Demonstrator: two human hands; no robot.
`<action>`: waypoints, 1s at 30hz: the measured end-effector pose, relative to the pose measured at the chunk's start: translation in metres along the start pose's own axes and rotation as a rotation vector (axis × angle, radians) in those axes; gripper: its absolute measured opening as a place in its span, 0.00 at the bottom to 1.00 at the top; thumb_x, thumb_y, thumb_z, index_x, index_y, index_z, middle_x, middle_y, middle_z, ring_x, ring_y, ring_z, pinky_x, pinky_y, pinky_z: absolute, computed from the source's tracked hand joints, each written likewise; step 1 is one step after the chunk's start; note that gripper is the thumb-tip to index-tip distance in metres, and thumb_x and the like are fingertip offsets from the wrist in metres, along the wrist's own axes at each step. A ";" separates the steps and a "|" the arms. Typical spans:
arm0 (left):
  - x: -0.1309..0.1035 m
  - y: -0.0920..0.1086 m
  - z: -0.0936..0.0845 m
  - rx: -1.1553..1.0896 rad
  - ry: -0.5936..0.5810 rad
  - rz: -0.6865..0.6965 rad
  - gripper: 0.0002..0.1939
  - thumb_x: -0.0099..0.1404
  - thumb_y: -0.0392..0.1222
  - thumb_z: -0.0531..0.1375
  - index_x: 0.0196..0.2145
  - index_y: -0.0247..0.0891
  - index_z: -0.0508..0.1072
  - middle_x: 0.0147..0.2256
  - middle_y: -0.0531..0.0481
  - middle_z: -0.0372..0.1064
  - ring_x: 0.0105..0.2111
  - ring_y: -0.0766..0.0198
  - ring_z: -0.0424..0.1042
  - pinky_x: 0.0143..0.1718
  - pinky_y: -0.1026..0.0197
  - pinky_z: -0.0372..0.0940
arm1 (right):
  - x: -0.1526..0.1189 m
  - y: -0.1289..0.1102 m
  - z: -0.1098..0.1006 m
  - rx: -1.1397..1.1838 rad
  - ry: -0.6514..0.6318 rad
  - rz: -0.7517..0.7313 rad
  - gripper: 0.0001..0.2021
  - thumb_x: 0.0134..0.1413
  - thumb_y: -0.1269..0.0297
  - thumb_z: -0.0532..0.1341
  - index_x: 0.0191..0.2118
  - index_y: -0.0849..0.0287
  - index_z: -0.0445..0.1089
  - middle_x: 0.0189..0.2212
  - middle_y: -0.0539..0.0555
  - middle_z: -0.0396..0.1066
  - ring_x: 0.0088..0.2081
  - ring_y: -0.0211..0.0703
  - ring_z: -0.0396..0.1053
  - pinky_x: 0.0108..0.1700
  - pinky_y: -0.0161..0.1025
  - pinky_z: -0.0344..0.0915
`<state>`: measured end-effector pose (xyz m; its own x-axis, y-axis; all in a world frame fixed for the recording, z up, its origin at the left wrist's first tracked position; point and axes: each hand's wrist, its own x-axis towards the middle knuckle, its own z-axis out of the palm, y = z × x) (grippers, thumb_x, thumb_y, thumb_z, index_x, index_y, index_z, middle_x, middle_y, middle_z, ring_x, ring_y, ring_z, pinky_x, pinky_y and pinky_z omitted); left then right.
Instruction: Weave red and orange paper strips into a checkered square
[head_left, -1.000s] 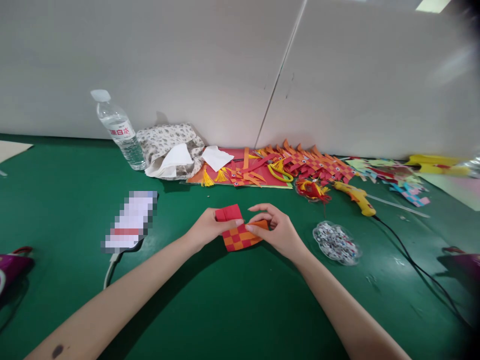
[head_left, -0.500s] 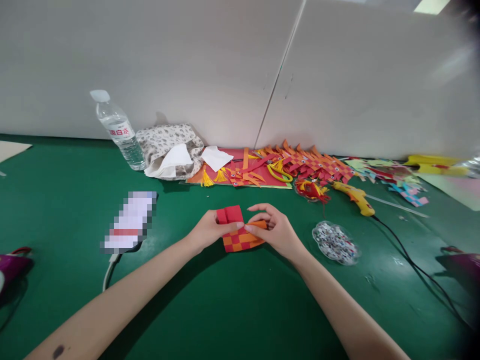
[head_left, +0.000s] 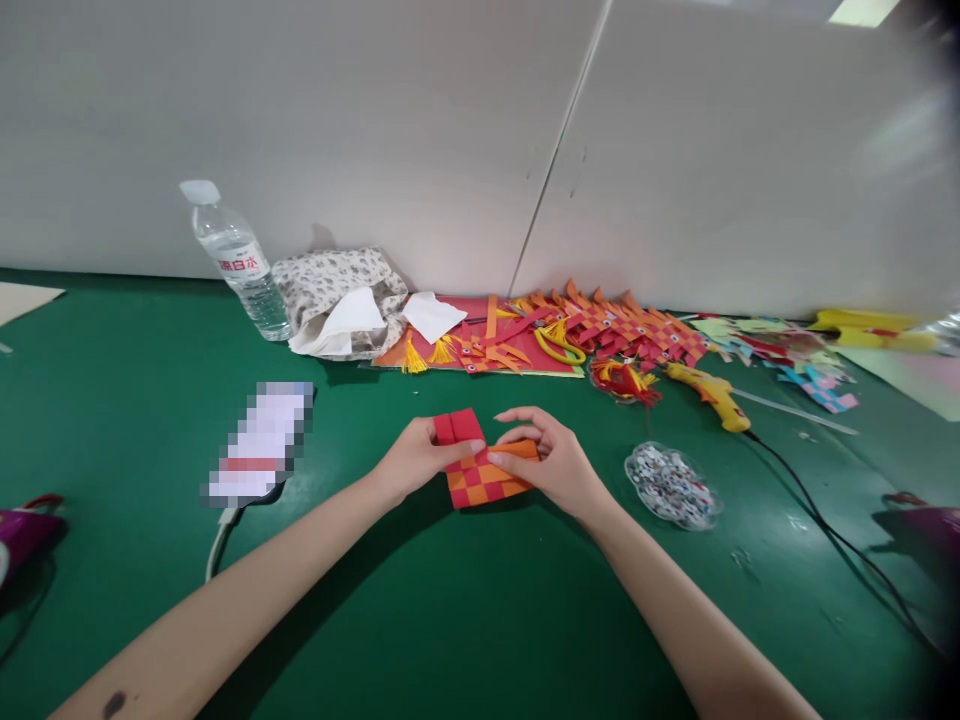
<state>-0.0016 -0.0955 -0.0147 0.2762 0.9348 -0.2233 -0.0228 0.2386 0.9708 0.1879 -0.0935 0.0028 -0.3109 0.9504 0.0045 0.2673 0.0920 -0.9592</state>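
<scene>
A woven paper piece (head_left: 480, 483) in red and orange checks is held between my two hands, just over the green table. Plain red strips stick out at its upper left and orange strips at its right. My left hand (head_left: 420, 458) pinches the red side, its thumb lying across the top and its other fingers hidden behind the paper. On the orange side my right hand (head_left: 551, 458) grips with thumb and curled fingers, the index finger stretched above the paper. The two thumb tips lie close together near the middle.
Along the wall stand a water bottle (head_left: 238, 265), a patterned tissue bag (head_left: 337, 280) and a pile of woven paper fish (head_left: 630, 325). At right lie a yellow glue gun (head_left: 709, 395) with its cord and a dish of googly eyes (head_left: 671, 487). A phone (head_left: 259, 445) charges at left.
The woven paper has tilted slightly, and its checked lower part shows a little more. My thumbs have shifted a touch apart; both hands keep their hold.
</scene>
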 end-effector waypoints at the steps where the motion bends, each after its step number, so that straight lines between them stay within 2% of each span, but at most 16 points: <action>1: 0.000 0.001 0.000 -0.010 0.000 -0.007 0.15 0.50 0.50 0.66 0.30 0.34 0.75 0.31 0.49 0.75 0.30 0.64 0.73 0.34 0.64 0.66 | 0.000 0.000 0.000 0.001 -0.005 -0.003 0.19 0.43 0.63 0.67 0.43 0.56 0.64 0.30 0.50 0.72 0.30 0.38 0.70 0.30 0.33 0.64; 7: 0.002 0.002 -0.001 -0.108 0.009 -0.014 0.18 0.49 0.45 0.68 0.38 0.36 0.75 0.37 0.48 0.75 0.34 0.63 0.74 0.34 0.64 0.68 | 0.003 0.002 -0.002 -0.015 0.090 -0.008 0.19 0.42 0.62 0.67 0.42 0.56 0.64 0.29 0.51 0.73 0.30 0.40 0.70 0.30 0.34 0.64; 10: 0.005 -0.001 -0.004 -0.129 0.043 0.005 0.18 0.49 0.45 0.68 0.38 0.36 0.75 0.36 0.47 0.76 0.34 0.64 0.74 0.36 0.64 0.69 | 0.005 0.003 -0.004 -0.019 0.116 0.008 0.19 0.41 0.62 0.67 0.42 0.57 0.64 0.28 0.51 0.72 0.30 0.40 0.70 0.30 0.34 0.65; 13: 0.006 -0.004 -0.006 -0.116 0.044 0.018 0.16 0.50 0.45 0.67 0.36 0.35 0.76 0.35 0.47 0.76 0.33 0.64 0.74 0.36 0.63 0.69 | 0.005 0.005 -0.005 -0.059 0.077 0.011 0.18 0.42 0.62 0.66 0.41 0.56 0.65 0.27 0.50 0.72 0.31 0.41 0.70 0.30 0.35 0.65; 17: 0.003 -0.002 -0.004 -0.084 -0.048 0.023 0.17 0.50 0.45 0.67 0.37 0.35 0.76 0.35 0.47 0.76 0.34 0.62 0.74 0.36 0.62 0.69 | 0.005 0.004 -0.006 -0.095 0.033 -0.014 0.19 0.41 0.61 0.67 0.41 0.56 0.64 0.29 0.50 0.73 0.32 0.42 0.71 0.34 0.37 0.66; 20: 0.001 0.001 -0.001 -0.066 -0.089 0.021 0.17 0.50 0.45 0.67 0.37 0.36 0.76 0.35 0.47 0.76 0.35 0.62 0.74 0.36 0.62 0.69 | 0.005 0.002 -0.007 -0.085 0.022 -0.019 0.19 0.43 0.60 0.67 0.42 0.55 0.64 0.27 0.49 0.72 0.29 0.40 0.70 0.33 0.37 0.66; 26: 0.003 0.000 -0.003 -0.023 0.025 -0.035 0.14 0.51 0.48 0.66 0.33 0.36 0.76 0.31 0.49 0.75 0.31 0.66 0.73 0.32 0.66 0.67 | 0.005 0.000 -0.006 -0.065 0.058 -0.021 0.19 0.43 0.60 0.66 0.42 0.56 0.63 0.24 0.48 0.70 0.27 0.40 0.70 0.31 0.37 0.66; 30: 0.005 -0.004 -0.004 -0.010 -0.009 -0.049 0.14 0.50 0.49 0.66 0.30 0.35 0.75 0.29 0.49 0.75 0.29 0.66 0.73 0.32 0.65 0.67 | 0.004 0.000 -0.007 -0.095 -0.003 -0.017 0.23 0.42 0.60 0.67 0.45 0.54 0.62 0.29 0.50 0.74 0.31 0.44 0.72 0.34 0.40 0.68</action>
<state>-0.0038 -0.0911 -0.0198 0.2861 0.9196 -0.2693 -0.0190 0.2865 0.9579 0.1928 -0.0882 0.0049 -0.3185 0.9477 0.0194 0.3475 0.1358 -0.9278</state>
